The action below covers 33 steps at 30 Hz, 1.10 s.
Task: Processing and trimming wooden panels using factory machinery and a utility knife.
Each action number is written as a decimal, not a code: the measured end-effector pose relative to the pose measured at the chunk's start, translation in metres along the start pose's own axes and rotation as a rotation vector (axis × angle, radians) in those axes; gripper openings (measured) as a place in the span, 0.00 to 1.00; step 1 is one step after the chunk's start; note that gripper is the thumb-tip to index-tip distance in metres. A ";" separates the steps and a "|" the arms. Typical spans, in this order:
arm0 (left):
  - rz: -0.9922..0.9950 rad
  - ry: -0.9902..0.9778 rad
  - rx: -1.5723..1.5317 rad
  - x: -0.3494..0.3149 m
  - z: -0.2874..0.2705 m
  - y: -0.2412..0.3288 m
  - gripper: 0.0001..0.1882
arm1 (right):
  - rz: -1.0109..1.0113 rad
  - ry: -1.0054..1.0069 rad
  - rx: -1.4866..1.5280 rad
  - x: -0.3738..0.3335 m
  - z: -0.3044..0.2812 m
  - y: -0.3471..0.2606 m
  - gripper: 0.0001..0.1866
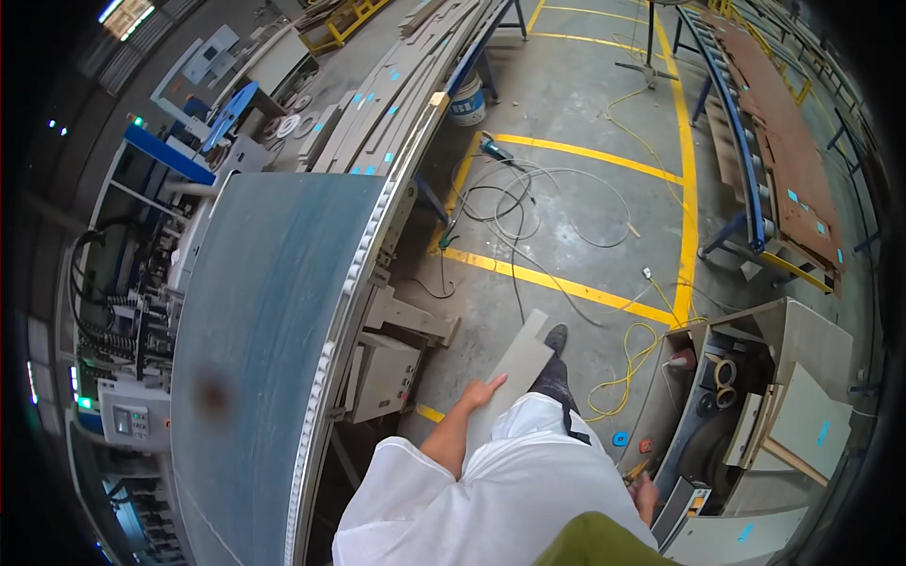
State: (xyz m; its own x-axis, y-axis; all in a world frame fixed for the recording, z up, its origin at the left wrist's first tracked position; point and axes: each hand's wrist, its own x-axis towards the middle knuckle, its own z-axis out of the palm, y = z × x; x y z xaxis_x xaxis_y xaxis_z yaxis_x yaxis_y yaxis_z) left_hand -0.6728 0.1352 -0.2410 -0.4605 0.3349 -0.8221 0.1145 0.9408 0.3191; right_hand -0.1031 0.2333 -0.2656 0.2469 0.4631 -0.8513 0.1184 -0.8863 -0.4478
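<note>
My left hand [485, 390] grips a light grey, flat board [525, 355] by its edge, thumb stretched along the face. The board slants down beside my leg, and a narrower end piece sticks out at its far end. Low on the right, my right hand [645, 496] is at the near side of a cabinet [788, 325]. Its fingers look curled at a small yellowish object [639, 468], too small to name. A blue round piece [620, 439] and a red round piece [646, 445] are close by that hand.
On my left runs a conveyor with a dark blue-green belt [274, 274], with boards [401, 80] stacked beyond it. Cables and a green-black power tool [498, 149] lie on the floor. A yellow cord [628, 377] coils near my foot. A roller stand [746, 170] carries brown panels.
</note>
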 end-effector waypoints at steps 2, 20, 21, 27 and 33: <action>-0.097 0.006 -0.055 -0.003 0.003 -0.015 0.66 | -0.085 -0.049 0.073 0.004 0.014 -0.029 0.17; -0.001 0.118 -0.070 0.177 -0.153 0.220 0.51 | 0.051 0.135 -0.378 -0.007 0.172 -0.070 0.31; 0.054 0.091 -0.110 0.192 -0.164 0.249 0.48 | 0.021 0.233 -0.182 -0.016 0.186 -0.078 0.26; 0.442 -0.059 0.029 0.227 -0.173 0.416 0.48 | 0.081 0.465 0.164 -0.080 0.220 -0.092 0.28; 0.759 -0.099 0.528 0.148 -0.084 0.553 0.50 | 0.358 0.557 0.275 -0.091 0.250 -0.044 0.29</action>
State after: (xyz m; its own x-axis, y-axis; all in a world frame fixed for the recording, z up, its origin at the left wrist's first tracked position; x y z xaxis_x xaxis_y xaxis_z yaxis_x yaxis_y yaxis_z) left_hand -0.7512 0.7006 -0.1467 -0.0235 0.8504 -0.5257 0.7515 0.3618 0.5517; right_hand -0.3711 0.2326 -0.2369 0.6883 0.0052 -0.7254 -0.2906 -0.9143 -0.2823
